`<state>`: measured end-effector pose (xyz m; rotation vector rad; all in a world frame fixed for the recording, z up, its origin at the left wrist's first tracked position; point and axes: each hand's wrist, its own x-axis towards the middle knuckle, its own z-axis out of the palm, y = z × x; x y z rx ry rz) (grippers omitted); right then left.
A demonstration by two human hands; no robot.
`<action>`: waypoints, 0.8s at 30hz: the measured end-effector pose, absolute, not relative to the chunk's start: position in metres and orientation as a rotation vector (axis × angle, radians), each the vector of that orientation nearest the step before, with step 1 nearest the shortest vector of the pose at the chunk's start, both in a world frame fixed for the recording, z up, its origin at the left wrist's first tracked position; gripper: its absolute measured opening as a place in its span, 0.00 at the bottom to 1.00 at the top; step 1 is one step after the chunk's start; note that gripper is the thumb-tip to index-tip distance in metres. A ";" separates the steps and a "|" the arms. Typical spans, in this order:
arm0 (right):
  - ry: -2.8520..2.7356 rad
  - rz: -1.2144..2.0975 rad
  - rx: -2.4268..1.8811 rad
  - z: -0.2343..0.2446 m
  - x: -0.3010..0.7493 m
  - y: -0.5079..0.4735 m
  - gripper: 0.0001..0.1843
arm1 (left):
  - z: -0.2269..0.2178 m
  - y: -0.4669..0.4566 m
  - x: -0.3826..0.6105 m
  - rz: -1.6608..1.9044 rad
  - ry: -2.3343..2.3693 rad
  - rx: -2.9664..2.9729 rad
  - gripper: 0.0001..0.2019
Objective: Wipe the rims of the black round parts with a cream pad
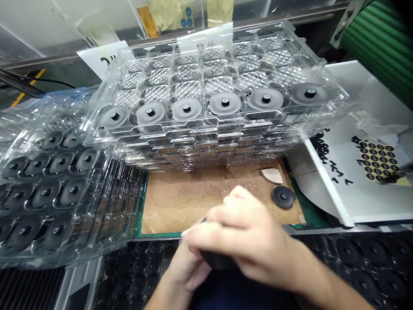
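Note:
My right hand (245,234) is closed over a dark piece (219,259), its fingers bent and slightly blurred. Beneath and beside it, my left hand (190,269) curls around the same piece from the left. Most of that piece is hidden by my fingers, so its full shape cannot be made out. On the brown cardboard sheet (183,196) just beyond my hands lies a black disc (283,197) with a small hub at its centre. A pale, curved-edged scrap (272,175) rests behind that disc.
Stacked clear plastic trays (213,116) stand at the back, discs filling the top one's front row. Another tray stack (48,172) with discs is at left. A white bin (371,202) at right holds small black parts and a sticker sheet (379,161). A green roller (380,47) hangs upper right.

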<state>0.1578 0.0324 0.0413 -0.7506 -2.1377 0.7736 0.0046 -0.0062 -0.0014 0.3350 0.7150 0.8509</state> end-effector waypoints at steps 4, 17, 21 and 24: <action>-1.858 0.945 -1.064 0.023 0.185 0.033 0.15 | -0.004 -0.007 -0.008 0.897 0.512 0.344 0.27; -1.419 1.055 -1.520 -0.017 0.188 0.002 0.11 | -0.006 -0.004 -0.007 0.936 0.503 0.300 0.27; -1.840 0.553 -1.084 0.029 0.173 0.015 0.16 | -0.008 -0.008 -0.005 0.926 0.583 0.321 0.28; -2.062 0.528 -0.936 0.037 0.158 0.025 0.14 | -0.013 -0.011 -0.009 0.971 0.747 0.360 0.32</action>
